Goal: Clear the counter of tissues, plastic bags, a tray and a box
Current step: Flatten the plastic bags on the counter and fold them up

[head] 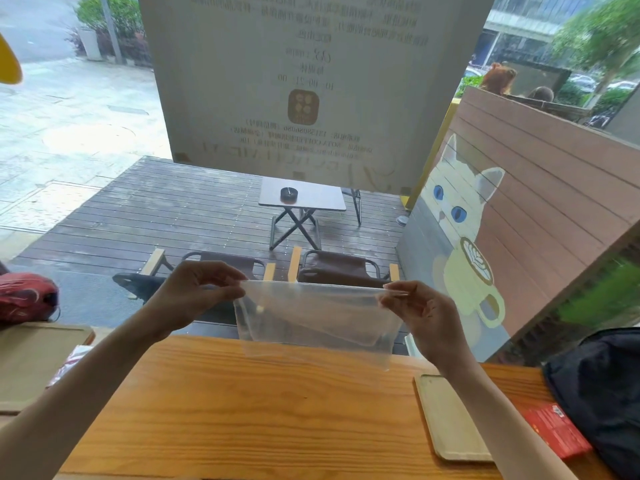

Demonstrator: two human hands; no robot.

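A clear plastic bag (317, 320) is held up in the centre of the frame, lifted off the wooden counter (263, 410) and stretched flat against the window. Its long axis runs left to right, level with the counter's far edge, and its lower edge hangs just above the wood. The bag lies directly between the two hands, so neither is nearer; each is placed at one upper corner.

The left corner is pinched by the left hand (194, 292), thumb and curled fingers closed on the film. The right corner is pinched in the same manner by the right hand (422, 317). The top edge is pulled taut between them, and nothing else is held.

A pale wooden tray (450, 420) is seen at the lower right of the frame, flat on the counter, partly crossed by the right forearm. A red packet (550, 431) lies just beside it, against a dark bag (602, 393). At the left edge a brown cardboard box (34, 362) rests on the counter, with a red bag (27, 299) behind it.

Folding the bag or carrying it aside is judged to be the step in hand.
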